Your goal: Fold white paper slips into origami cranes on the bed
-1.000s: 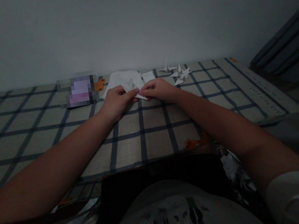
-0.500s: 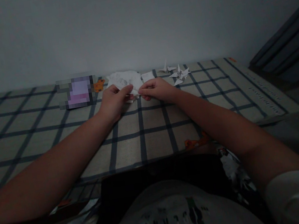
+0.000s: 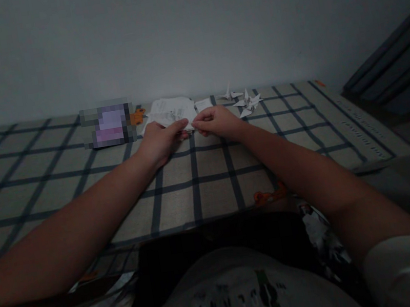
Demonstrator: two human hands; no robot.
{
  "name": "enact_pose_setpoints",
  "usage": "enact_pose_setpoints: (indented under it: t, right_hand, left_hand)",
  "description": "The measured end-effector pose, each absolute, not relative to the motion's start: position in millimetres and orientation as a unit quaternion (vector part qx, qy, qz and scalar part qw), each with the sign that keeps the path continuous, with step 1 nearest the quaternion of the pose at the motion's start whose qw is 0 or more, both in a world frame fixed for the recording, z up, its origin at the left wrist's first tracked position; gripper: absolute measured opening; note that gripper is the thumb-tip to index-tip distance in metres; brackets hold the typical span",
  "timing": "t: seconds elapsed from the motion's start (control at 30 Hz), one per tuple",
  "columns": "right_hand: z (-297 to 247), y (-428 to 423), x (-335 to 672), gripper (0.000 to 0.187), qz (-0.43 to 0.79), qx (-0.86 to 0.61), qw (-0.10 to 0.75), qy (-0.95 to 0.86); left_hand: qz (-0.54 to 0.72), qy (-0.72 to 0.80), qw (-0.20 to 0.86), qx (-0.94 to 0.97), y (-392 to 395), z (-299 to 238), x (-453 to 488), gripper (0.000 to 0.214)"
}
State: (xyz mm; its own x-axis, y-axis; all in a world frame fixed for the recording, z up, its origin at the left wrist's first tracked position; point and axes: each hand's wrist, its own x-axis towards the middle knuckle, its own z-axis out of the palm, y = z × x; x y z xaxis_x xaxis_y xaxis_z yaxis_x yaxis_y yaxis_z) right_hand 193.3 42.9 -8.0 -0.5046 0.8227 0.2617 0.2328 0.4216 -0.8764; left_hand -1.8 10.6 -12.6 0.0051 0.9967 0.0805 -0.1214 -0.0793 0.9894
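My left hand (image 3: 163, 138) is closed in a pinch, thumb on top, on a small piece of folded white paper (image 3: 190, 124). My right hand (image 3: 215, 120) pinches the right end of that paper, its fingertips almost touching my left thumb. Fingers cover most of the piece, so its exact shape is hidden. Right behind my hands lies a crumpled, printed white sheet (image 3: 170, 108). A small white paper square (image 3: 203, 104) is beside it. Two folded paper cranes (image 3: 249, 102) (image 3: 229, 92) stand to the right, beyond my right hand.
A purple-screened device (image 3: 110, 124), partly pixelated, lies at the back left. The checked tablecloth (image 3: 215, 193) covers the table, which meets a plain wall (image 3: 186, 32). An orange shape (image 3: 270, 195) shows at the front edge, near my right forearm. Crumpled papers (image 3: 321, 233) lie below.
Both hands stay together at nearly the same spot. My left thumb has shifted slightly right, and less of the folded paper shows beneath the fingers.
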Motion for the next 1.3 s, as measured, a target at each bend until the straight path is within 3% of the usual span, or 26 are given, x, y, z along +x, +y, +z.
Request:
enact_pose_setpoints:
  t: [0.3,0.87,1.17,1.3]
  right_hand:
    - [-9.1,42.9,192.5,0.022,0.485,-0.332,0.342,-0.733]
    - [2.8,36.7,191.3,0.028,0.423,-0.340,0.346,-0.765]
    - [-3.1,38.6,191.8,0.022,0.396,-0.306,0.333,-0.799]
    - [1.6,35.3,191.9,0.020,0.404,-0.317,0.337,-0.789]
  left_hand:
    - [0.551,0.416,0.506,0.518,7.0,-12.9,-3.4,0.028]
    - [0.593,0.391,0.509,0.487,3.7,-7.9,0.7,0.037]
    - [0.600,0.399,0.518,0.460,4.9,-3.2,1.0,0.019]
    - [0.604,0.415,0.489,0.473,8.6,-7.4,0.2,0.025]
